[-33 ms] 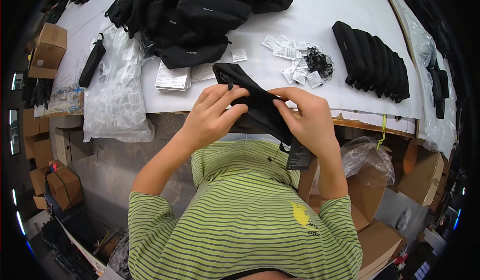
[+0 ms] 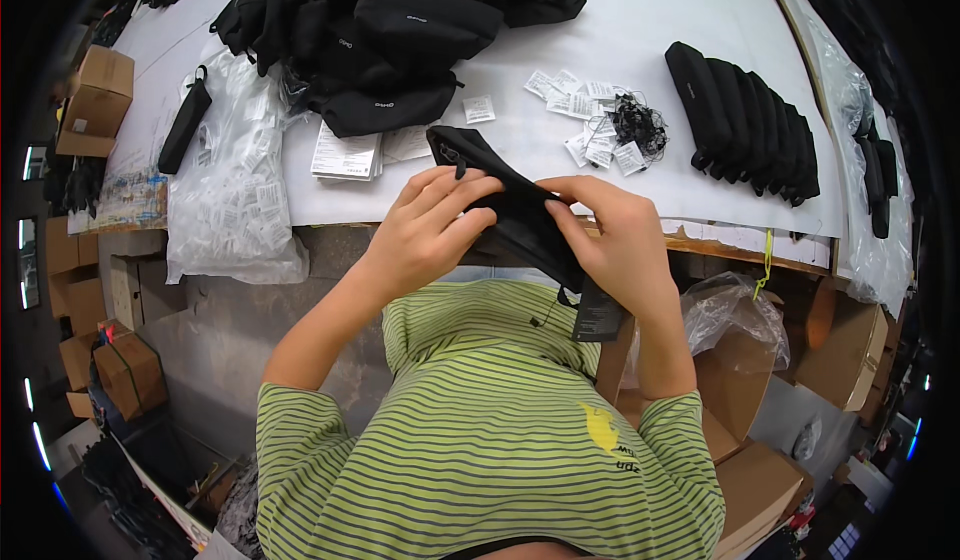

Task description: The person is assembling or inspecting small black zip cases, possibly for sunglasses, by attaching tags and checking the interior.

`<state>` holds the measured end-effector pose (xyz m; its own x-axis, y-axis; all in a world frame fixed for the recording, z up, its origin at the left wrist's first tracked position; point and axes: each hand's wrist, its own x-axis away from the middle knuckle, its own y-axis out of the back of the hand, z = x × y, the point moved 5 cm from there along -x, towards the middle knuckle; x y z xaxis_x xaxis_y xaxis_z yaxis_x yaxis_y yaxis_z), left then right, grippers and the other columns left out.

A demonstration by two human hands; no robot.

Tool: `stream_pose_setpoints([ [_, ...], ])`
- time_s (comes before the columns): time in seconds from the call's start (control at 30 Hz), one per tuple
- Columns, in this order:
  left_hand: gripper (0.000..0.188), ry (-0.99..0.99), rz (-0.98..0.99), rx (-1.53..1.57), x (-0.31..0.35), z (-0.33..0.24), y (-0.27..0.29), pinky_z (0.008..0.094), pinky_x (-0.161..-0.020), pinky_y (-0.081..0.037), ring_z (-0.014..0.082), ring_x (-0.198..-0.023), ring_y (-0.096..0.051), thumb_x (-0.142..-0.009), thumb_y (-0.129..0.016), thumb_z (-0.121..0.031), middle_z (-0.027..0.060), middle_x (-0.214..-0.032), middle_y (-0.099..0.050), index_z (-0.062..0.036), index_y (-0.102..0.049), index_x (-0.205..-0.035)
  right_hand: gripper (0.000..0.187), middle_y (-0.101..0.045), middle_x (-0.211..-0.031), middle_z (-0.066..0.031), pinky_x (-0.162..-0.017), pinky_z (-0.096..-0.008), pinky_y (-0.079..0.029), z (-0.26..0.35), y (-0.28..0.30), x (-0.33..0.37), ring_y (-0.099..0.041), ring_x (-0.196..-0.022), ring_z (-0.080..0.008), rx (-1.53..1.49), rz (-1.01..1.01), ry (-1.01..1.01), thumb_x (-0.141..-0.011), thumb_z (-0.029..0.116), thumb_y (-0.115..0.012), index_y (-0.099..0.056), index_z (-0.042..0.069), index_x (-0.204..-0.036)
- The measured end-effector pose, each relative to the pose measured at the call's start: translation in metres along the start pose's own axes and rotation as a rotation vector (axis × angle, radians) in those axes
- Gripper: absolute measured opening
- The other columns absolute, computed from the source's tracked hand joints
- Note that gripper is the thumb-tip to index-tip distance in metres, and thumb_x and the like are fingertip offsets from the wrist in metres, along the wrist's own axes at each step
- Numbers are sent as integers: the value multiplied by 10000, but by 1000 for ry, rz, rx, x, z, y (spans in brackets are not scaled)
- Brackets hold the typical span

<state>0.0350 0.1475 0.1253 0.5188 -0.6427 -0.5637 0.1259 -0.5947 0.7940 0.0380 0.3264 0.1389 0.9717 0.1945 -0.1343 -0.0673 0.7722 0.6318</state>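
Holding a black pouch [image 2: 522, 208] at the middle of the frame, I have both hands on it, just in front of the table edge. It lies on a slant, its upper end toward the upper left and its lower end toward the lower right. My left hand [image 2: 425, 230] is curled narrow at the upper end, thumb and fingers on the fabric near a small zip pull [image 2: 460, 171]; some of my fingertips are hard to make out against the black. My right hand [image 2: 622, 240] pinches the pouch's right-hand edge between thumb and forefinger. A dark hang tag [image 2: 598, 315] dangles at the lower end, just below my right hand.

On the white table [image 2: 640, 20], a heap of black pouches [image 2: 425, 25] spreads across the top of the frame, left of centre. Just below it sits a stack of printed cards [image 2: 343, 155]. White labels [image 2: 570, 102] lie scattered right of centre, beside a tangle of black cords [image 2: 645, 125]. At the upper right, a row of black pouches [image 2: 745, 120] leans one against the next. At the left, a clear plastic bag [image 2: 235, 215] full of labels hangs over the table edge, with a single black pouch [image 2: 185, 128] near its upper part. Cardboard boxes [image 2: 130, 372] stand along the left side of the frame.
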Motion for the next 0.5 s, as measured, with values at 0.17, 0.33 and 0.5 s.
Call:
stream_pose_setpoints([
  [0.17,195,-3,53,18,1,2,0,349,-881,-425,186,-935,-601,-695,-678,-85,41,-1006,-623,-75,-584,-865,147,-672,-843,-101,-603,-309,-497,6,1,1,-650,-692,-246,-1,15,38,-829,100,-629,-661,57,-966],
  [0.33,273,45,60,74,0,2,3,334,-819,-439,183,-830,-604,-675,-695,-76,24,-947,-628,-67,-620,-937,196,-680,-851,-116,-613,-266,-514,7,-4,2,-668,-725,-196,-39,93,49,-817,52,-643,-666,20,-1009],
  [0.5,300,-15,11,65,2,1,5,318,-700,-454,170,-768,-597,-636,-698,-54,22,-899,-629,-60,-642,-931,191,-674,-831,-119,-623,-268,-516,6,-11,2,-665,-730,-181,-98,116,34,-820,48,-645,-661,11,-1007],
])
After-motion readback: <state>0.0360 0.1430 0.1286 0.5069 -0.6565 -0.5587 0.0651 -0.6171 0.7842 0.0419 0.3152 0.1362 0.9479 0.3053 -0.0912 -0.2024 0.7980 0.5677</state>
